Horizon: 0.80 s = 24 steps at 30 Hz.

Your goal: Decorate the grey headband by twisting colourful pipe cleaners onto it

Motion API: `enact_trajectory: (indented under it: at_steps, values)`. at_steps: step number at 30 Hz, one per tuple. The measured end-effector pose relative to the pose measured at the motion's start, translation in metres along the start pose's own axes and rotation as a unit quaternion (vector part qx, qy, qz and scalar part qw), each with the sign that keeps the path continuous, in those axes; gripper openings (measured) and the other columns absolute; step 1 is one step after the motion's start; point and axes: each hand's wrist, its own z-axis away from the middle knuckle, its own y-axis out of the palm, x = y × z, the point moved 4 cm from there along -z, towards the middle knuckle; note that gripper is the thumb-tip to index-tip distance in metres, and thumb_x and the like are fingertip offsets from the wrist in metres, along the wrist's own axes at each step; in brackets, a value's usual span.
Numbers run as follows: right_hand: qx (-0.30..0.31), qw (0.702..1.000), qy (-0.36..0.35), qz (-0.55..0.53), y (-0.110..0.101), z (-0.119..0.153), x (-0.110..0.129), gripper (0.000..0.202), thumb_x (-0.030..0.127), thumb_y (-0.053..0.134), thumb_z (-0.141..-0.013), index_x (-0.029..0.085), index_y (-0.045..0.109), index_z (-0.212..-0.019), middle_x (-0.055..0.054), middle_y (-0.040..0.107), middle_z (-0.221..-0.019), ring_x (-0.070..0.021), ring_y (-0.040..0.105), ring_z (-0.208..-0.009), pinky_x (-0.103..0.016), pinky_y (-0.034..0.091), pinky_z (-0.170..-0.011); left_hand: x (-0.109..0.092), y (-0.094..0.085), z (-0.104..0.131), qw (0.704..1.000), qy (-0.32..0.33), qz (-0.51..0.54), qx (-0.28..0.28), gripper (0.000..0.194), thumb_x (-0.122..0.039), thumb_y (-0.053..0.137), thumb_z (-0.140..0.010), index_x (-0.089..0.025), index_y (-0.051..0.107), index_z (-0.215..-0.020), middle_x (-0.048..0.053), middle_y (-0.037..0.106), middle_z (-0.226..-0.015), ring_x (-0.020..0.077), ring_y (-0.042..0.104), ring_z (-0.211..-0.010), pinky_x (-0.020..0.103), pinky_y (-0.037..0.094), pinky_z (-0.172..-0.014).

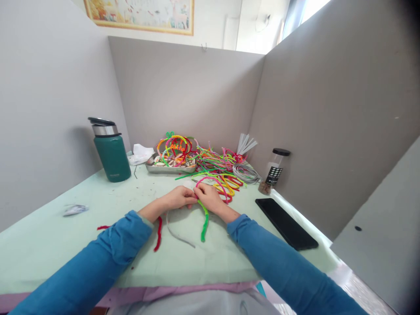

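Pinching a pink-and-green fuzzy stem, both hands (196, 197) sit below a bottle's (117, 158) illegibly faint lettering

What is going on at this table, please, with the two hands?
A person in blue sleeves is handling fuzzy stems. The left hand and right hand pinch close together where a green stem meets a pink stem, which arches beyond the right hand. A metal tray of small pieces sits farther back, beside a colourful stem pile.
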Motion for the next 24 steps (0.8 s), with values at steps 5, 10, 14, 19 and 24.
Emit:
enact_trajectory:
  at_steps: [5, 10, 14, 19, 24]
  values:
    - [0.002, 1.0, 0.005, -0.005, -0.001, -0.0002, 0.0009, 0.021, 0.026, 0.044, -0.081, 0.016, 0.054, -0.066, 0.002, 0.051, -0.061, -0.01, 0.042, -0.058, -0.022, 0.026, -0.054, -0.0004, -0.0002, -0.0001, 1.0, -0.001, 0.004, -0.002, 0.037, -0.05, 0.049, -0.073, -0.014, 0.058, -0.071, -0.001, 0.056, -0.058, 0.007, 0.038, -0.045, 0.019, 0.033, -0.045]
    - [-0.001, 1.0, 0.006, -0.007, -0.0017, -0.0004, 0.0022, 0.021, 0.026, 0.044, -0.08, 0.016, 0.052, -0.063, 0.002, 0.05, -0.059, -0.0095, 0.041, -0.057, -0.022, 0.025, -0.053, -0.0018, -0.0004, 0.0013, 1.0, -0.004, 0.013, 0.004, 0.037, -0.05, 0.049, -0.073, -0.014, 0.058, -0.071, -0.001, 0.056, -0.06, 0.0066, 0.038, -0.046, 0.018, 0.033, -0.045]
    - [-0.005, 1.0, 0.004, -0.007, -0.0023, -0.0001, 0.002, 0.022, 0.026, 0.044, -0.08, 0.016, 0.051, -0.062, 0.003, 0.049, -0.058, -0.0094, 0.041, -0.056, -0.022, 0.025, -0.053, -0.003, -0.0009, 0.0021, 1.0, 0.001, 0.007, 0.008, 0.037, -0.05, 0.049, -0.074, -0.014, 0.057, -0.068, -0.002, 0.053, -0.056, 0.0066, 0.037, -0.045, 0.018, 0.031, -0.045]
    - [-0.006, 1.0, 0.005, -0.009, -0.0031, 0.0002, 0.0022, 0.022, 0.026, 0.044, -0.08, 0.016, 0.051, -0.062, 0.002, 0.049, -0.058, -0.0096, 0.041, -0.056, -0.022, 0.025, -0.052, -0.004, -0.0009, 0.0028, 1.0, 0.007, 0.003, 0.013, 0.039, -0.05, 0.047, -0.075, -0.013, 0.058, -0.066, -0.002, 0.05, -0.054, 0.0067, 0.037, -0.046, 0.018, 0.03, -0.045]
    - [-0.001, 1.0, 0.011, -0.005, -0.0031, 0.0006, 0.0029, 0.022, 0.027, 0.044, -0.08, 0.016, 0.052, -0.063, 0.002, 0.049, -0.058, -0.0098, 0.041, -0.056, -0.022, 0.025, -0.053, -0.0033, -0.001, 0.0029, 1.0, 0.005, -0.006, 0.007, 0.041, -0.051, 0.046, -0.075, -0.013, 0.058, -0.065, -0.002, 0.047, -0.052, 0.0069, 0.036, -0.046, 0.019, 0.029, -0.046]
